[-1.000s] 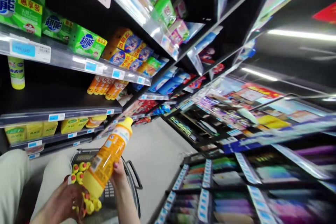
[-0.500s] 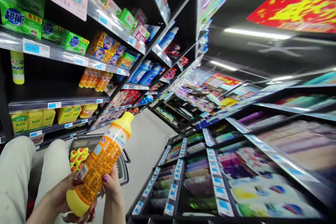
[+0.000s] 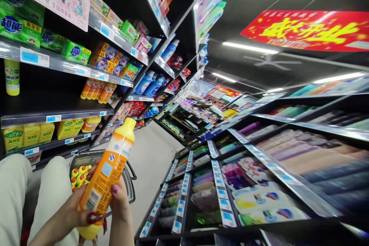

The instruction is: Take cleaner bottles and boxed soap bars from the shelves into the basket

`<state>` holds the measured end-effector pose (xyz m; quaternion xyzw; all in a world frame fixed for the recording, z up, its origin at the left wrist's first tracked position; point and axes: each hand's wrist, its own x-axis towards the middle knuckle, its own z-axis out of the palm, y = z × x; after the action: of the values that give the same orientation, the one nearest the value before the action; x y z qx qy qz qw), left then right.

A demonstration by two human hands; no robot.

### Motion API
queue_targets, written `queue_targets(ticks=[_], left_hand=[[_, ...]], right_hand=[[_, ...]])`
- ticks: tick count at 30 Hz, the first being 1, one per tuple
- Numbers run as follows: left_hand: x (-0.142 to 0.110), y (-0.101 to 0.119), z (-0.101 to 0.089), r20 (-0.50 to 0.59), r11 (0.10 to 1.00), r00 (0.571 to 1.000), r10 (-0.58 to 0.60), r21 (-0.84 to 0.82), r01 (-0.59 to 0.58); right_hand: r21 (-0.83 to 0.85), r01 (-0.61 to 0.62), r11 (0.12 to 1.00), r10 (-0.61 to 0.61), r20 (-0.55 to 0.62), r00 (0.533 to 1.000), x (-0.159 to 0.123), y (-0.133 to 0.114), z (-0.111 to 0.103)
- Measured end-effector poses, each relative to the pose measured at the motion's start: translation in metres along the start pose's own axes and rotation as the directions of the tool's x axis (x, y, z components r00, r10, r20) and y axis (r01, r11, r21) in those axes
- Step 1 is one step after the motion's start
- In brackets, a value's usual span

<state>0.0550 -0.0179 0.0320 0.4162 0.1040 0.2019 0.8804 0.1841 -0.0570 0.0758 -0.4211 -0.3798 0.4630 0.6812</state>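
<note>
An orange bottle [image 3: 107, 171] with a yellow cap and yellow base is tilted in front of my knees, its printed back label and barcode facing me. My left hand [image 3: 70, 209] is wrapped round its lower part, with the thumb across the label just below the barcode. On the bottle's right side, my right hand [image 3: 118, 196] grips it with the thumb against the label. Some fingers are hidden behind the bottle. Beneath it stands a grey shopping basket [image 3: 132, 188], partly covered, holding several yellow bottles [image 3: 79, 177] with red caps.
To the left, a shelf [image 3: 57, 117] carries boxed soaps, several orange bottles [image 3: 98, 90] and yellow AXE bottles [image 3: 40, 133]. Folded textiles and packets fill the racks [image 3: 225, 196] on the right. Pale floor [image 3: 150, 150] runs between them. A red banner [image 3: 305, 30] hangs overhead.
The bottle has turned about its length, bringing the barcode further into view, and stands slightly more upright. My left thumb now lies across the label. The whole view has shifted a little.
</note>
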Motion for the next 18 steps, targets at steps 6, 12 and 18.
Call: queue_targets(ticks=[6,12,18], left_hand=[[0.008,-0.013,0.007,-0.345,0.552,0.706,0.618,0.831,-0.077],[0.011,-0.024,0.006,-0.107,0.022,0.501,0.859,0.985,0.172],[0.01,-0.014,0.007,-0.031,-0.105,0.478,0.878,0.961,0.255]], right_hand=[[0.063,0.134,0.989,-0.124,-0.144,0.982,0.033,-0.031,0.008],[0.147,0.241,0.959,-0.19,-0.295,0.937,0.066,-0.054,0.014],[0.19,0.254,0.949,-0.195,-0.282,0.939,0.073,-0.048,0.021]])
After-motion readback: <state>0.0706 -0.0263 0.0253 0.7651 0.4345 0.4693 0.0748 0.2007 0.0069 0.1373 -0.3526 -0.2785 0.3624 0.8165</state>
